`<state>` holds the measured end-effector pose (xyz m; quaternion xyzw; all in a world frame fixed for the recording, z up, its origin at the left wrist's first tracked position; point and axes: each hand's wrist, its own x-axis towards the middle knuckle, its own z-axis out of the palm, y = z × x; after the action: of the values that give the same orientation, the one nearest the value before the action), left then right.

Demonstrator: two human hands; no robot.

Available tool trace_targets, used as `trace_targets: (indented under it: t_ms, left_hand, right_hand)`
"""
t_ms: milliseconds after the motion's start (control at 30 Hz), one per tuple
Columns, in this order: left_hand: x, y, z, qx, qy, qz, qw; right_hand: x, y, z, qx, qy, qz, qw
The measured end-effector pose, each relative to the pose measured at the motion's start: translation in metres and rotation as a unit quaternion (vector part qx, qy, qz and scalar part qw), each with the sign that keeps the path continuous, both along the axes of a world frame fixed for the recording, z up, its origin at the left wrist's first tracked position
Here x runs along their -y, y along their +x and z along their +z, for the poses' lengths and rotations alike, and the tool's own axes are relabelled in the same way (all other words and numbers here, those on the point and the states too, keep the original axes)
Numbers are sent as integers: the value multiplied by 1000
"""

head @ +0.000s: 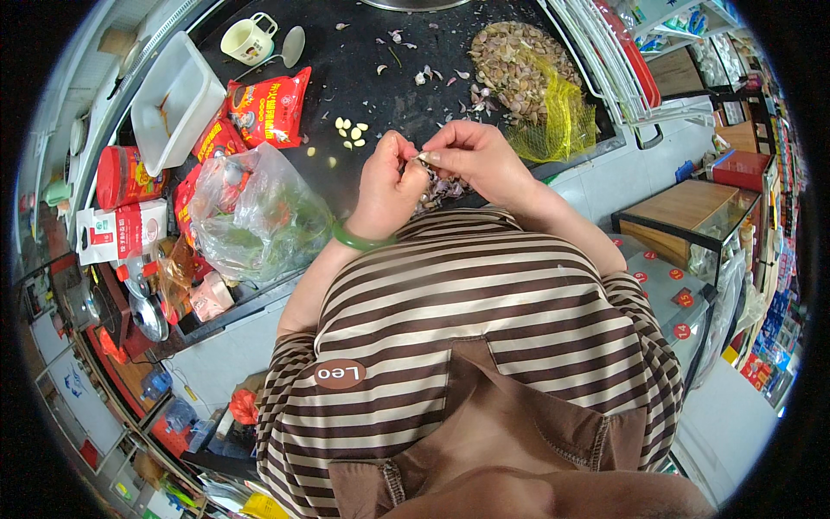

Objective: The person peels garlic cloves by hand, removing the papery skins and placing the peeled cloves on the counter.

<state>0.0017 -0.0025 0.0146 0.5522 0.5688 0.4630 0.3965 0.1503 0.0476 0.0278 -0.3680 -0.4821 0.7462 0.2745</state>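
Between the fingertips of my left hand [392, 181] and my right hand [483, 159] is a small pale garlic clove [424, 156], pinched from both sides. Loose garlic skins [447, 187] lie under the hands, close to my striped shirt. Left of my left hand, several peeled garlic cloves [350, 132] rest on the black tabletop [363, 84]. Beyond my right hand spreads a big heap of unpeeled garlic cloves [519, 68], partly covered by a yellow mesh bag [557, 123]. Scraps of skin are scattered over the tabletop. A green bangle sits on my left wrist.
To the left are a clear plastic bag of green vegetables [259, 214], red food packets [269, 107], a white plastic bin [175, 104], a red-lidded jar [130, 176], a cream mug [248, 40] and a metal ladle [293, 47]. White wire racks [606, 71] stand along the right edge.
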Motion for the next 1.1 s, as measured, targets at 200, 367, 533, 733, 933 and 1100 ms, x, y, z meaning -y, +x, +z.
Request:
trace_targets:
  t_ms: [200,367,533,733,933,1100]
  left_hand:
    - [-1,-2,-4,120,-74,-14,990]
    - [-2,-5,-11,122,-86,-47,988]
    - [-2,-11,-13,150,-132,-169,965]
    - [-2,-7,-7,103,-38,-43,993]
    - [-1,-7,-12,106,-48,6,993]
    - [-1,-7,-3,94,-52,-10,994]
  right_hand:
    - [2,0,0,19,5,-9,1000]
    - [2,-3,0,53,108,6,993]
    - [-3,1,-6,3,-3,-88,996]
    - [0,-1,2,158,431,-49,887]
    - [2,-1,0,150,510,-50,846]
    - [2,0,1,165,518,-58,837]
